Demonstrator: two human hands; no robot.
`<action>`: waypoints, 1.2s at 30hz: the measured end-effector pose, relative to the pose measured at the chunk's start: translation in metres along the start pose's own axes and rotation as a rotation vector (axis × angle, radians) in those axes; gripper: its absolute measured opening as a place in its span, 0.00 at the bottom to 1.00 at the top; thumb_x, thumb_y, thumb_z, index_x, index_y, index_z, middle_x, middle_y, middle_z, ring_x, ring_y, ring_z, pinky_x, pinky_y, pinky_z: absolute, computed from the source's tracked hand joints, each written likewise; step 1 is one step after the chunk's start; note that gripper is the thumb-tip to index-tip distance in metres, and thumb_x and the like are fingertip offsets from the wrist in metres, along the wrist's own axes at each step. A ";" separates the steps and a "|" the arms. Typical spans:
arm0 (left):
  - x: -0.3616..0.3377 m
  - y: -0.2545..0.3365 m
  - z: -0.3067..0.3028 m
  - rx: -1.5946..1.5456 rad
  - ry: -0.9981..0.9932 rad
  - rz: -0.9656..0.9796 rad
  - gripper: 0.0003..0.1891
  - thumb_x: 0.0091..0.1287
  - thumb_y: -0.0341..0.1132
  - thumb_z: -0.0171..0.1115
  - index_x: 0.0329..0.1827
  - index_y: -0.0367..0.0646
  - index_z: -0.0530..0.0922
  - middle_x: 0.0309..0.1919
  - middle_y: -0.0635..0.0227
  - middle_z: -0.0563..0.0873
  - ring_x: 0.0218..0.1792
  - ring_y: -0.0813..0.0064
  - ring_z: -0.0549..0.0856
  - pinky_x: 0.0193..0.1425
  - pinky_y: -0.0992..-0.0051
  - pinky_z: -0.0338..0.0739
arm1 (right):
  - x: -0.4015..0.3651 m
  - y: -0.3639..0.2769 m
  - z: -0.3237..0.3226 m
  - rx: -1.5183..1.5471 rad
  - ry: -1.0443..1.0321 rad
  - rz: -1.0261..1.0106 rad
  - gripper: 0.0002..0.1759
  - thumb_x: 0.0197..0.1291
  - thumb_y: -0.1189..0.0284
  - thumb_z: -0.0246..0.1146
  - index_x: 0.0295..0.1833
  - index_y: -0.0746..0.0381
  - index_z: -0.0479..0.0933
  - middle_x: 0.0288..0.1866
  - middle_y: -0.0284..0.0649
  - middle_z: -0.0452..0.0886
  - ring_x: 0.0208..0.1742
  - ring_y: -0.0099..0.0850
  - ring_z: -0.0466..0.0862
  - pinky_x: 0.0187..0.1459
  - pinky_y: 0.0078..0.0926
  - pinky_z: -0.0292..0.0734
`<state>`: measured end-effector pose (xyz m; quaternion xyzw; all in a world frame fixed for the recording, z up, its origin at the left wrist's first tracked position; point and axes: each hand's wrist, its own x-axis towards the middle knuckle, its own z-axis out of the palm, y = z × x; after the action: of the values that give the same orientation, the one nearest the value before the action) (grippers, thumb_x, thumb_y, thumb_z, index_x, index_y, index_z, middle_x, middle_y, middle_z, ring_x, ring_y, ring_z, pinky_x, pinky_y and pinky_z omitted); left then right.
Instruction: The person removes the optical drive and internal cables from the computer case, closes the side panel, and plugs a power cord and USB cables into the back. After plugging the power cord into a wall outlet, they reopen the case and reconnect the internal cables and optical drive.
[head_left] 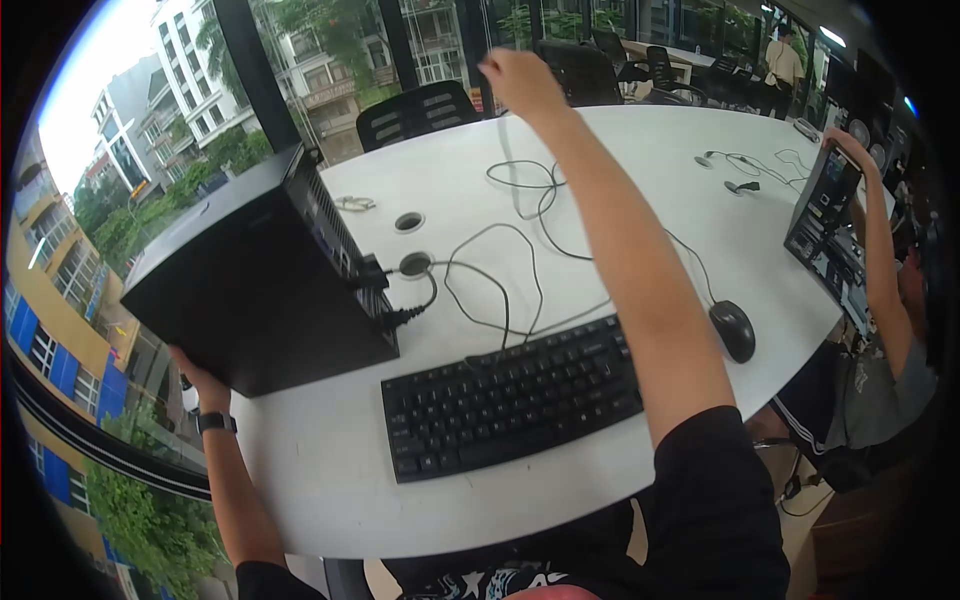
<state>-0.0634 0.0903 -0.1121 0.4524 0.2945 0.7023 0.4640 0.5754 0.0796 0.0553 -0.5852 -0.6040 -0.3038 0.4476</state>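
Note:
A black desktop computer tower (260,300) stands at the table's left edge, with its ports and plugged-in cables facing right. My left hand (205,385), with a dark watch on the wrist, grips its near lower left side; some fingers are hidden behind the case. High over the far side of the table, my right hand (525,85) is closed. A thin grey cable (514,165) hangs beneath it and seems to be held in the fingers. The black keyboard (510,395) lies below my right forearm, and the black mouse (733,331) rests right of it.
Loose cables (490,232) loop across the white table (330,490) around two round cable holes. At the right, a co-worker's hand (850,147) holds an opened computer case (825,215). Office chairs (415,115) stand behind the table, by tall windows. Another person (783,65) stands far back.

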 end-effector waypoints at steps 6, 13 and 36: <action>-0.013 0.012 0.019 0.026 0.132 -0.041 0.47 0.74 0.75 0.42 0.85 0.49 0.57 0.81 0.63 0.65 0.77 0.57 0.68 0.81 0.58 0.62 | 0.022 -0.083 0.073 0.185 -0.193 -0.290 0.14 0.69 0.60 0.64 0.47 0.58 0.85 0.39 0.48 0.89 0.42 0.46 0.90 0.46 0.46 0.85; -0.013 0.012 0.026 0.046 0.179 0.012 0.48 0.74 0.76 0.35 0.86 0.51 0.54 0.82 0.64 0.63 0.79 0.57 0.66 0.83 0.56 0.61 | -0.069 -0.124 0.145 -0.047 -0.739 -0.488 0.07 0.60 0.77 0.64 0.40 0.64 0.88 0.43 0.51 0.90 0.47 0.48 0.91 0.47 0.42 0.87; -0.002 0.001 0.009 0.163 0.091 0.040 0.47 0.78 0.70 0.42 0.83 0.37 0.58 0.80 0.60 0.67 0.78 0.65 0.68 0.83 0.68 0.57 | -0.076 -0.177 -0.053 0.849 -1.121 -0.122 0.24 0.73 0.57 0.65 0.54 0.70 0.84 0.45 0.44 0.90 0.46 0.33 0.90 0.52 0.32 0.84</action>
<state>-0.0550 0.0877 -0.1081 0.4618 0.3625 0.7050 0.3979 0.4052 -0.0241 0.0371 -0.3934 -0.8415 0.2808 0.2412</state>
